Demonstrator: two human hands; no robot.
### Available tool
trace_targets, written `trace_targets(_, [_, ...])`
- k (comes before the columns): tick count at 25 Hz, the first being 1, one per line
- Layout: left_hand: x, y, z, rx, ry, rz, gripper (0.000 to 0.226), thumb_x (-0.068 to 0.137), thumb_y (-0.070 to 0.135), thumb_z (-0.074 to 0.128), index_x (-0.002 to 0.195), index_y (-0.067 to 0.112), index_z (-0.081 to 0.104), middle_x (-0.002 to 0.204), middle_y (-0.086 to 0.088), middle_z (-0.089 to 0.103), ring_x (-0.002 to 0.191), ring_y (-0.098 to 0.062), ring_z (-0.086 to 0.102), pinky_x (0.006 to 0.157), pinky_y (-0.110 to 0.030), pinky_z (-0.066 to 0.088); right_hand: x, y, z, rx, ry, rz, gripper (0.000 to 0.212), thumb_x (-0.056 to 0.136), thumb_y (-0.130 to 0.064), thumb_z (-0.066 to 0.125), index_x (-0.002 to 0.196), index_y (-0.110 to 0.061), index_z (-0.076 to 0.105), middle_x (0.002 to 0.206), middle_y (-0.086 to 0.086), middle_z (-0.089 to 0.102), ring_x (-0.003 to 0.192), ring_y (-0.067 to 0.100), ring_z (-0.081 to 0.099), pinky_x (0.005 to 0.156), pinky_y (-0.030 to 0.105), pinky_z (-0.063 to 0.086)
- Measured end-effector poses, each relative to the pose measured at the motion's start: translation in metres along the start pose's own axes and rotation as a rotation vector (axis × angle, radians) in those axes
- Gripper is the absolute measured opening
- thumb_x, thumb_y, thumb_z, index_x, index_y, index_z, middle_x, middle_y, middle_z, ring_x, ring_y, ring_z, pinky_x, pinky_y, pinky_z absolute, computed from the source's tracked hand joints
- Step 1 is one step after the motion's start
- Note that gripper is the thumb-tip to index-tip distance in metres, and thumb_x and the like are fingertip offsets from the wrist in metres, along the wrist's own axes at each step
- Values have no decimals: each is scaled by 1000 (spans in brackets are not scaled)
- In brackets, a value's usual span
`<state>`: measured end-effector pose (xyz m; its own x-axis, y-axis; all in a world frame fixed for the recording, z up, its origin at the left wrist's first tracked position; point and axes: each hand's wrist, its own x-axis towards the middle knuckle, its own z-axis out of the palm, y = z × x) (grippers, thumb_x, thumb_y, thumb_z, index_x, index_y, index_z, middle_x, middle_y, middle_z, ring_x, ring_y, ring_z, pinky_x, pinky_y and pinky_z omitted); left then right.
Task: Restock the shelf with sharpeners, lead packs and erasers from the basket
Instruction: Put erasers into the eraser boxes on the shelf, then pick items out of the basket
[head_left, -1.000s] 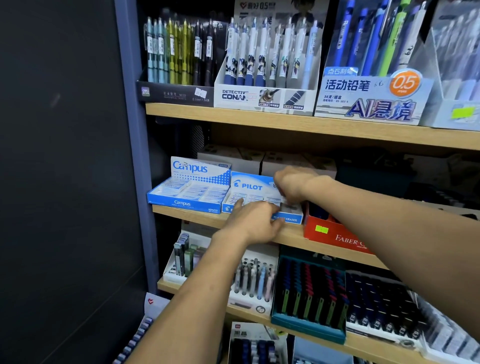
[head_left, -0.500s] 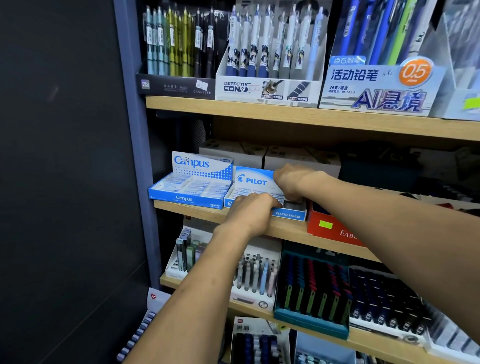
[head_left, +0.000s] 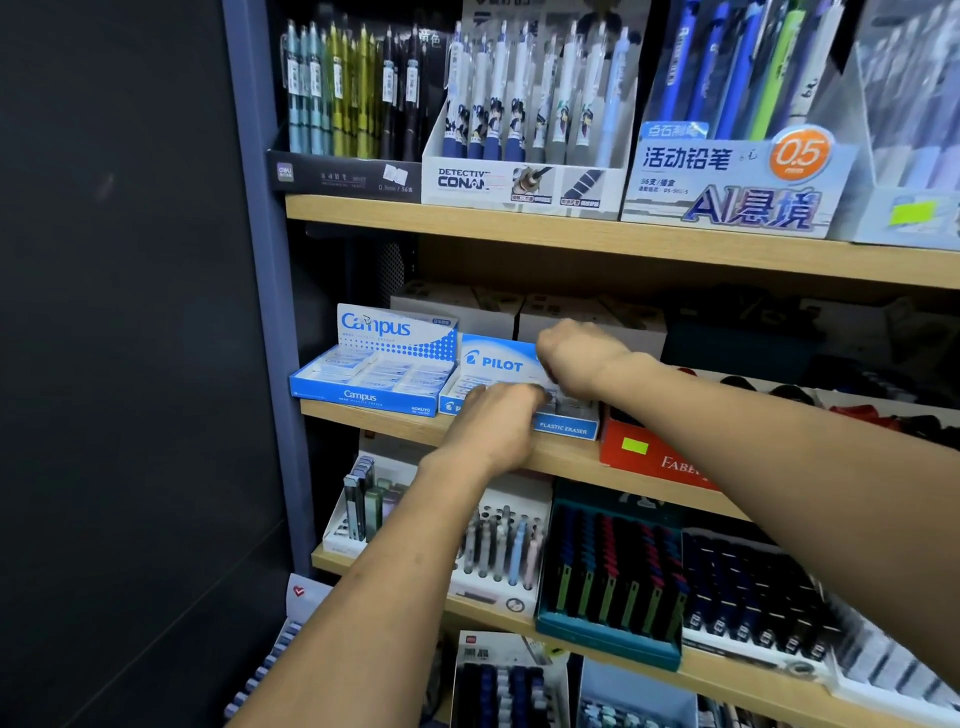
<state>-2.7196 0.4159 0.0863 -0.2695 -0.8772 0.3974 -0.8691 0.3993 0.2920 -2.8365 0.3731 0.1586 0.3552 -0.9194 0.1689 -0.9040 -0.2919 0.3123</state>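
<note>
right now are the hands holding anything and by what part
Both hands are at the Pilot eraser box. The left hand covers its front edge; the right hand reaches into its right side. The fingers are hidden, so any grip cannot be told.

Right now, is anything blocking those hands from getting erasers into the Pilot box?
Nothing visible does. Both the left hand and the right hand are already at the open Pilot box, over its erasers. The Campus box sits beside it, out of the way.

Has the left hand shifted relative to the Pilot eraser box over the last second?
Yes. The left hand has moved up from the shelf edge onto the front of the Pilot eraser box.
</note>
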Motion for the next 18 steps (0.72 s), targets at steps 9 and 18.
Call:
trace_targets(9, [-46,50,-16,-12,111,-90,28,85,11,51,108,22,61,106,-8,68,100,-33,62,76,-39,51,-127,6,8,532,247,78,28,76,-18,53,94,-22,74,98,10,71,92,34,66,81,42,57])
trace_targets(18, [-143,111,150,221,-633,128,25,85,12,53,109,16,57,106,-13,63,96,-32,64,70,-36,51,-262,11,193,606,-290,244,22,77,-14,55,90,-16,73,91,12,71,84,32,68,74,39,58])
